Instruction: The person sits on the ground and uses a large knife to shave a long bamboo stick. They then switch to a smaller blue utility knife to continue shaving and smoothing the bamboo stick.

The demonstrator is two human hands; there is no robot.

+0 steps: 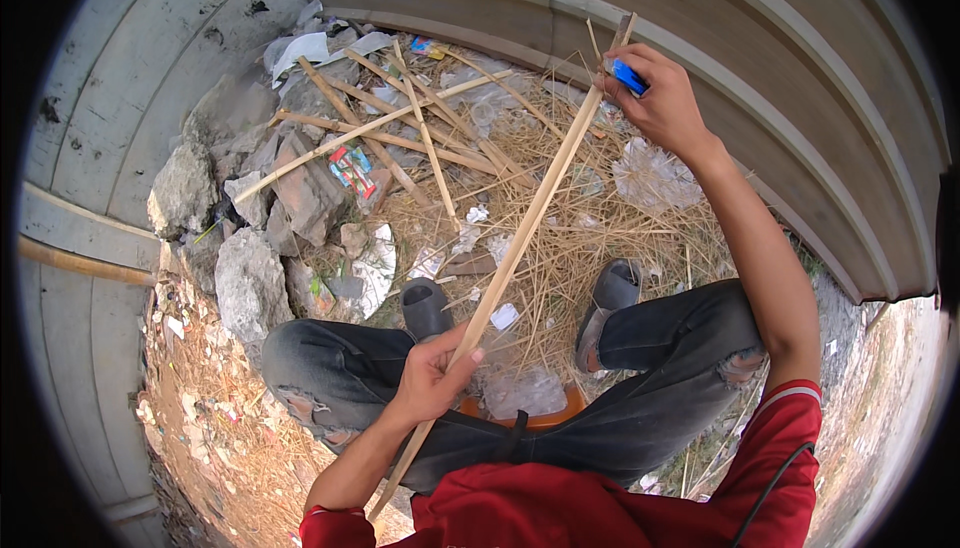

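Observation:
A long pale bamboo strip (pixel 537 210) slants across my lap, from beside my left forearm up to the far right. My left hand (pixel 430 376) is closed round its lower part, thumb on top. Near the strip's far end my right hand (pixel 660 98) grips a blue-handled cutter (pixel 627 77), pressed against the strip; its blade is mostly hidden by the fingers. A thin sliver (pixel 594 40) stands out from the strip beside the cutter. Several cut strips (pixel 385 138) lie crossed on the ground beyond my left foot.
Thin shavings (pixel 580 248) and litter cover the ground between my sandalled feet. Broken rocks (pixel 250 283) are heaped at the left. Ribbed metal sheeting (pixel 800 78) rises close behind my right hand, and a pale panel wall (pixel 130 78) stands at the left. An orange seat edge (pixel 572 406) shows under me.

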